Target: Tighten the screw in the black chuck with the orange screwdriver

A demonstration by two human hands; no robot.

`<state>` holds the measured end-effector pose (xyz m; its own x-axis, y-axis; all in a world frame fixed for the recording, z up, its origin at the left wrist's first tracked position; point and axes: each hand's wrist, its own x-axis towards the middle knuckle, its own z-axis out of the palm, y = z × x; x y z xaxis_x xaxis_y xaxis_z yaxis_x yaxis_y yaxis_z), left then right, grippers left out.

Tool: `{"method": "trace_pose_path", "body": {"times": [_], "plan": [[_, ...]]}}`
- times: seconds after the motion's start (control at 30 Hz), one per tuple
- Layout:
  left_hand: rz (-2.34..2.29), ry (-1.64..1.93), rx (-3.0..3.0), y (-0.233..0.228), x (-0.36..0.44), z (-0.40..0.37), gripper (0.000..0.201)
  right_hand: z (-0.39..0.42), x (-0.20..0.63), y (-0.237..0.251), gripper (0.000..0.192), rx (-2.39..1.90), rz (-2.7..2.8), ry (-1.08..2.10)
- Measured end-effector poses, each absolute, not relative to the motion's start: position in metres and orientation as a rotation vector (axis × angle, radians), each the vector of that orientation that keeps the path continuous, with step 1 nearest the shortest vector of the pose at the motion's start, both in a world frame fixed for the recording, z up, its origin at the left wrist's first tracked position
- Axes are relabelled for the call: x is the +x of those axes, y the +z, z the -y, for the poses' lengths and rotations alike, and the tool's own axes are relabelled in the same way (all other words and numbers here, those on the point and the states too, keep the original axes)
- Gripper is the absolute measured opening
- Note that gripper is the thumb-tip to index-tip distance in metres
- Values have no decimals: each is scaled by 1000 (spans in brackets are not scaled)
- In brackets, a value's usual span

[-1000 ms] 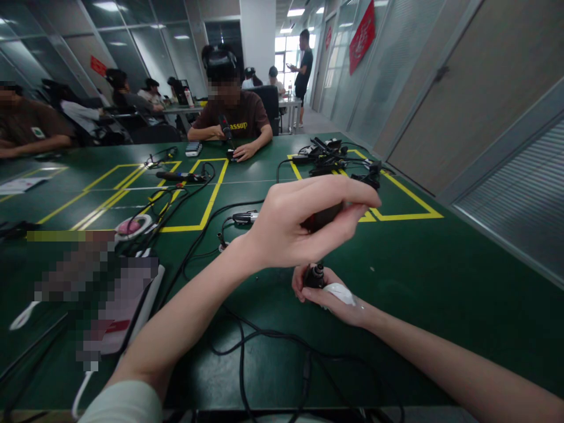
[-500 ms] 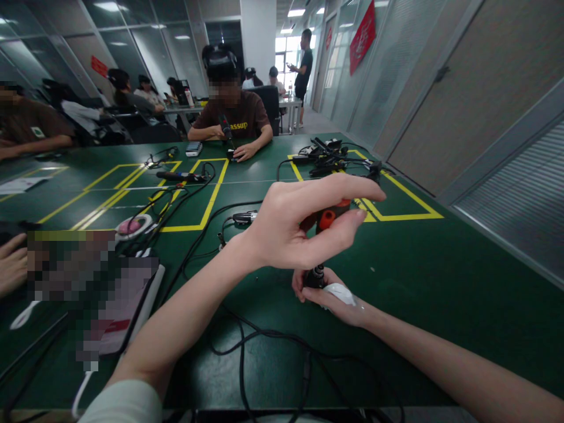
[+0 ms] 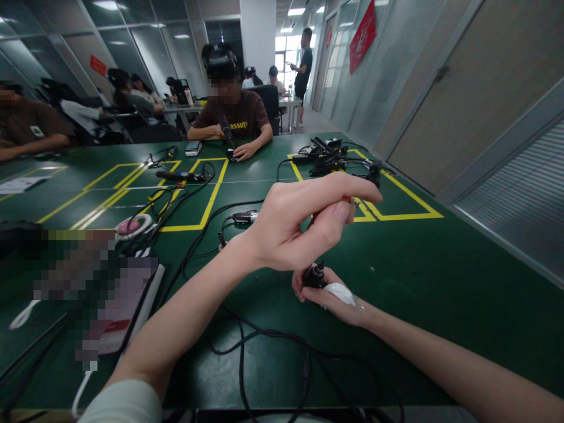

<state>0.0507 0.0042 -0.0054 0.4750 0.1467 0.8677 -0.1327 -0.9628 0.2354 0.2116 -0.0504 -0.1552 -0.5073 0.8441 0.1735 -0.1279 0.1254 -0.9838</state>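
My left hand (image 3: pixel 299 226) is closed in the middle of the view, above and in front of my right hand. Between its thumb and forefinger a sliver of orange (image 3: pixel 347 200) shows, part of a black-and-orange tool whose body is mostly hidden behind the fingers. Lower down, my right hand (image 3: pixel 337 294) is wrapped round a small black part with a ringed, cylindrical top (image 3: pixel 314 275). A white patch (image 3: pixel 340 292) covers the base of its thumb. Whether tool and part touch cannot be seen.
Black cables (image 3: pixel 282 335) trail over the green table (image 3: pixel 440 305). Phones (image 3: pixel 118 311) and a tape roll (image 3: pixel 134 226) lie left. Black devices (image 3: pixel 324 155) are heaped inside yellow tape at the back right. Across the table a co-worker (image 3: pixel 233 111) handles a tool.
My left thumb has curled inward and my fingers have closed further, covering most of the orange and black tool that showed before. My right hand has stayed in place.
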Motion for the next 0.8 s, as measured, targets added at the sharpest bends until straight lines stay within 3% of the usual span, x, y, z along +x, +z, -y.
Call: {"method": "trace_pose_path", "body": {"times": [0.13,0.27,0.43,0.63,0.8], "plan": [[-84,1586,2470,-2,53,0,10,51,213,-156,42,-712,1598,1509],[-56,1708,2442,-3,57,-1,26,51,213,-154,42,-727,1599,1505],[-63,1662,2453,-7,58,-3,9,51,212,-155,46,-729,1574,1512],[-67,1640,2451,-7,58,-3,8,51,212,-154,43,-737,1575,1515],[31,1584,2441,-7,56,-5,21,52,212,-149,43,-758,1582,1516]]}}
